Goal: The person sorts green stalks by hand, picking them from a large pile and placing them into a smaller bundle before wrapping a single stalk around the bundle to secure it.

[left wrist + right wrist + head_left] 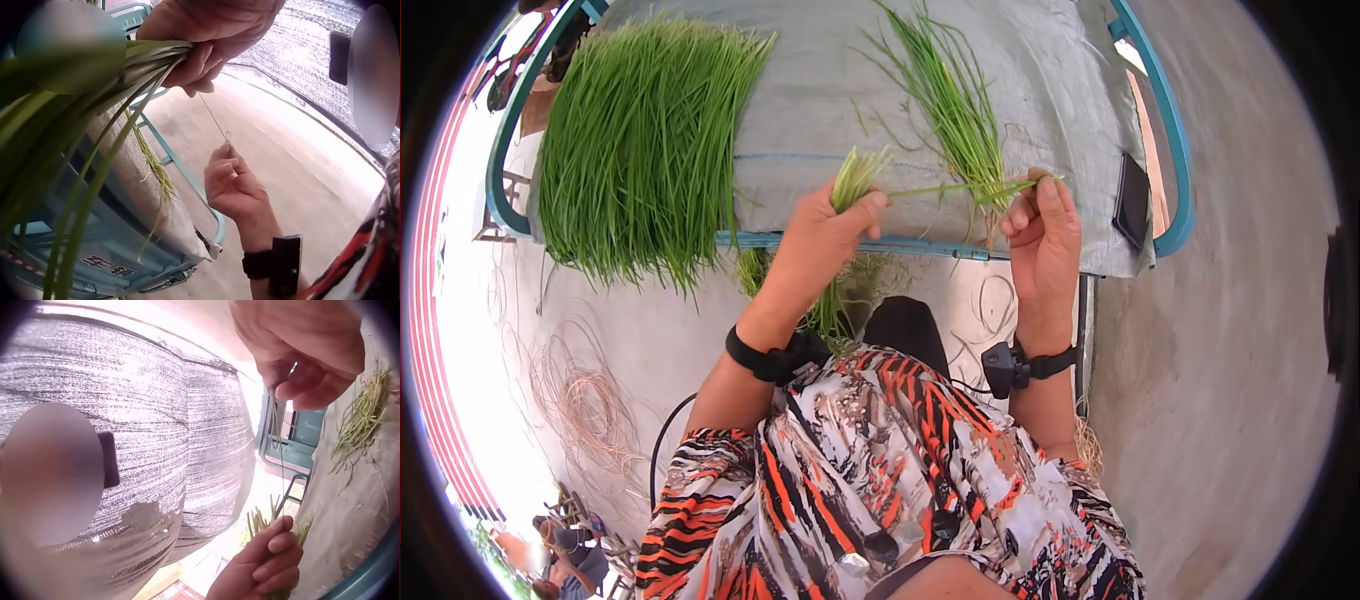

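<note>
My left hand (825,235) grips a small bunch of chives (855,180), its pale cut ends poking up above the thumb and its green leaves hanging below the fist. From this hand a thin strand (282,465) stretches taut across to my right hand (1048,240). There the thumb and fingertips pinch its far end, and a little loop shows at the fingertips in the left wrist view. Loose chives (955,110) lie on the sheet just beyond the right hand. A large, neatly laid pile of chives (650,140) covers the sheet's left side.
A grey woven sheet (820,90) covers the cart bed, bordered by a teal metal rail (1170,130). A dark phone (1132,200) lies at its right edge. Coiled thin strands (585,400) are on the floor at left. A person (575,560) appears at lower left.
</note>
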### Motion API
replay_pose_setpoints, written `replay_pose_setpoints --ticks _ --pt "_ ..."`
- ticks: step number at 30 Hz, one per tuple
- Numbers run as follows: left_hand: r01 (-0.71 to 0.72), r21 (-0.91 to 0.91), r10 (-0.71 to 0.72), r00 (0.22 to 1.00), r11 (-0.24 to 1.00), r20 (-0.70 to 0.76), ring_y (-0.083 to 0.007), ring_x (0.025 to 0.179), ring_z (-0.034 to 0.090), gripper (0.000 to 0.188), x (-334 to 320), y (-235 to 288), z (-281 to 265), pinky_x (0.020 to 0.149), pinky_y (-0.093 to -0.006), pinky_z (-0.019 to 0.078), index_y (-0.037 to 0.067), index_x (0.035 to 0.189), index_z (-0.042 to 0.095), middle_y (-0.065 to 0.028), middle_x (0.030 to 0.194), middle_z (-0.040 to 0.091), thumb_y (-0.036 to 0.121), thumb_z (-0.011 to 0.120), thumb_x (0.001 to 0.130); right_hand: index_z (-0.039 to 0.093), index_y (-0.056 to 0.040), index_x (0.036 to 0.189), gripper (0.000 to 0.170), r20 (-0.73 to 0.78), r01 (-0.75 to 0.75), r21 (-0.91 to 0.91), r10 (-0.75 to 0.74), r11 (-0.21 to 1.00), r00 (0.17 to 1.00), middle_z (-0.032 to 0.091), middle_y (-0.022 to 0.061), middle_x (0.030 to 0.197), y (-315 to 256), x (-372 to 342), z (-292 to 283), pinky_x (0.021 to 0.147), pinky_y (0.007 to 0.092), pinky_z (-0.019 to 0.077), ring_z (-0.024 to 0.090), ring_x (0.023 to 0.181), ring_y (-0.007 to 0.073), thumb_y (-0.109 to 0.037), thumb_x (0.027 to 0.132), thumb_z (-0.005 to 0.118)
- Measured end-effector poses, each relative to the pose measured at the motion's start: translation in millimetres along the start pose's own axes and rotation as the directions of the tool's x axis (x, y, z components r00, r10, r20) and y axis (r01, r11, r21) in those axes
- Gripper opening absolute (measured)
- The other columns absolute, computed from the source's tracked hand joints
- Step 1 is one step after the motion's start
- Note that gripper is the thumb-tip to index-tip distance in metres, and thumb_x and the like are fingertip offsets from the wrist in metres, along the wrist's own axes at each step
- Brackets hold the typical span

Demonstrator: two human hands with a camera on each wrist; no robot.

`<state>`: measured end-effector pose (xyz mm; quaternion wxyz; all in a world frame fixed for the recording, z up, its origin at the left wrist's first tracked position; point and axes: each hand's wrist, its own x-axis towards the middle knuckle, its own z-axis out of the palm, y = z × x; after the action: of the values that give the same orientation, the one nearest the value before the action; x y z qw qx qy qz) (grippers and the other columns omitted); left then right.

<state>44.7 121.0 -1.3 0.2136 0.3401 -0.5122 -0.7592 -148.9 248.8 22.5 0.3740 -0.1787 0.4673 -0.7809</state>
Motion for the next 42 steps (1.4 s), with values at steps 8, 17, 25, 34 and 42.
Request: replay_pose_setpoints --ticks 8,17,25,34,42 --pt "-0.093 -0.037 0.084 0.976 0.995 -0.201 -0.0024 0.043 0.034 0.016 -5.9 -19.3 -20.2 0.039 -0.0190 0.0235 0.004 0.095 0.061 0.0026 0.066 0.053 0.020 0.061 0.090 0.062 -0.0033 0.101 0.018 0.033 0.056 0.040 -0.058 0.998 0.998 0.061 0.0005 0.081 4.0 -9.7 -6.8 0.054 0.0246 0.0442 0.052 0.060 0.0083 -0.019 0.093 0.058" --pt "-0.193 -0.375 0.156 0.980 0.907 -0.127 -0.0007 0.046 0.033 0.025 -12.2 -12.5 -15.0 0.039 -0.0166 0.0251 -0.003 0.109 0.059 0.0000 0.077 0.057 0.017 0.054 0.094 0.059 -0.0029 0.106 0.019 0.084 0.103 -0.100 -0.095 0.990 0.992 0.064 0.0050 0.088 -7.5 -20.7 -0.9 0.053 0.0227 0.0467 0.054 0.060 0.0083 -0.018 0.095 0.055" --pt "0.097 -0.524 0.045 0.967 0.846 0.252 -0.0003 0.050 0.033 0.029 7.2 -18.4 33.1 0.041 -0.0156 0.0254 0.000 0.115 0.058 0.0018 0.080 0.056 0.020 0.054 0.095 0.048 -0.0039 0.107 0.026 0.108 0.075 -0.460 -0.029 0.884 0.994 0.066 0.0061 0.080 14.6 -13.8 18.6 0.048 0.0206 0.0422 0.050 0.054 0.0063 -0.015 0.089 0.063" --pt "0.220 -0.647 0.003 0.946 0.730 0.325 -0.0013 0.052 0.034 0.019 10.2 -29.6 46.5 0.042 -0.0173 0.0267 0.006 0.098 0.060 0.0067 0.070 0.048 0.024 0.057 0.094 0.047 -0.0044 0.095 0.022 0.082 -0.104 -0.485 0.163 0.868 0.983 0.065 0.0061 0.075 17.6 -14.3 36.9 0.041 0.0210 0.0373 0.043 0.044 0.0050 -0.015 0.088 0.065" --pt "0.168 -0.710 0.068 0.954 0.683 0.291 -0.0014 0.053 0.036 0.017 17.3 -35.0 41.0 0.041 -0.0172 0.0277 0.005 0.098 0.060 0.0032 0.081 0.055 0.021 0.057 0.093 0.049 -0.0043 0.095 0.020 0.139 -0.108 -0.443 0.187 0.890 0.972 0.066 0.0083 0.080 18.4 -14.2 43.2 0.046 0.0206 0.0392 0.046 0.049 0.0065 -0.015 0.088 0.064"
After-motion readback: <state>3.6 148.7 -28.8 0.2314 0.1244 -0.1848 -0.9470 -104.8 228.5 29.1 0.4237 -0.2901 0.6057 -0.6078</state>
